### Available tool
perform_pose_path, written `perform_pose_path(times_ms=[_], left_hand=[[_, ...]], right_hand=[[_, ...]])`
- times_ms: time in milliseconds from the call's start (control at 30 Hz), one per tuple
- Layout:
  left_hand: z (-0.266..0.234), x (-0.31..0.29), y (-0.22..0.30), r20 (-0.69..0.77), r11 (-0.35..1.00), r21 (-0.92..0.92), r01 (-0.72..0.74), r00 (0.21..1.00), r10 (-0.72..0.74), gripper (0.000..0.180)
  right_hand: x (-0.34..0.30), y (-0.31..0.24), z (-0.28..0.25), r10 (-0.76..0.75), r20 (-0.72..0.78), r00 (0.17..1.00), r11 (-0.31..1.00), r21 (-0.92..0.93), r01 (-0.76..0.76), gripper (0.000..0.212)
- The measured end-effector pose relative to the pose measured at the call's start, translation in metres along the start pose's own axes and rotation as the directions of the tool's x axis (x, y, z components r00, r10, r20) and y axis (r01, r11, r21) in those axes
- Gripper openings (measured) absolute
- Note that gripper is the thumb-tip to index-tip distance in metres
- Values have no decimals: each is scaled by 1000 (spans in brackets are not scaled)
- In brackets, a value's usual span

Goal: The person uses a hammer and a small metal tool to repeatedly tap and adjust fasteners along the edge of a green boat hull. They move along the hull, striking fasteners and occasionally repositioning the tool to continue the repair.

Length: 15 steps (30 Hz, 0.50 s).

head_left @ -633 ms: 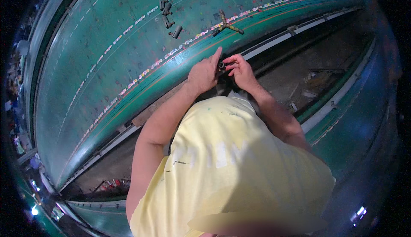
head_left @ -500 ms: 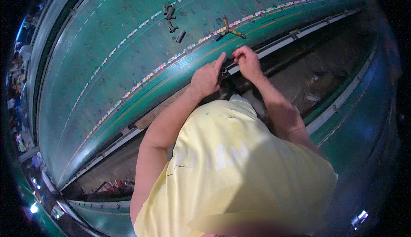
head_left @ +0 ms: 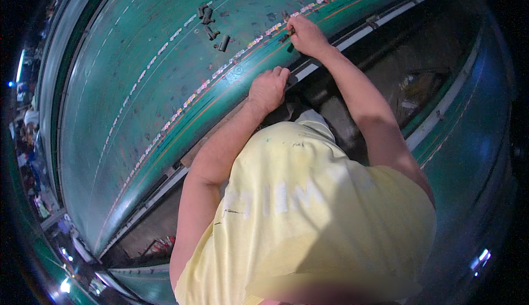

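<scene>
My right hand [head_left: 308, 37] is closed round the middle of a three-armed Y-shaped socket wrench [head_left: 284, 36] on the green surface. Two of its arms stick out past my fingers; the rest is covered by the hand. Lower down, my left hand [head_left: 268, 89] is curled at the edge of the surface, beside the pale metal rail [head_left: 307, 72]. Its fingertips are bent round toward the dark gap, so whatever they hold cannot be made out. Up and to the left of the wrench lie several short dark metal cylinders [head_left: 223, 43], apart from both hands.
The wide green surface [head_left: 165, 62] curves away in front, crossed by rows of small pale marks [head_left: 190, 100]. Below its edge, a dark recess [head_left: 397, 79] runs behind the rail. Another green surface [head_left: 457, 156] stands at the right. Lit clutter fills the far left.
My right hand has moved up from the rail onto the wrench and closed on it. My left index finger, stretched out before, is now curled. The view has shifted slightly.
</scene>
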<state>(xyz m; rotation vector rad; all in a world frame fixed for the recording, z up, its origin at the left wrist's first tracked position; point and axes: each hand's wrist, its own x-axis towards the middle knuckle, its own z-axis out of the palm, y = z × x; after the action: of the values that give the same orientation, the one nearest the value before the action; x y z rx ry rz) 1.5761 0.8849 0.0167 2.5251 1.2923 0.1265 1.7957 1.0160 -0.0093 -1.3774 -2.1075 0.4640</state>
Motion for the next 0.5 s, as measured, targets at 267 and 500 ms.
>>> perform_pose_path(times_ms=[267, 500], left_hand=[[7, 0, 0, -45, 999, 23, 24, 999, -23, 27], [7, 1, 3, -69, 999, 29, 29, 997, -27, 21]], right_hand=[[-159, -72, -31, 141, -190, 972, 985, 128, -118, 33], [-211, -112, 3, -2, -307, 952, 994, -103, -31, 29]])
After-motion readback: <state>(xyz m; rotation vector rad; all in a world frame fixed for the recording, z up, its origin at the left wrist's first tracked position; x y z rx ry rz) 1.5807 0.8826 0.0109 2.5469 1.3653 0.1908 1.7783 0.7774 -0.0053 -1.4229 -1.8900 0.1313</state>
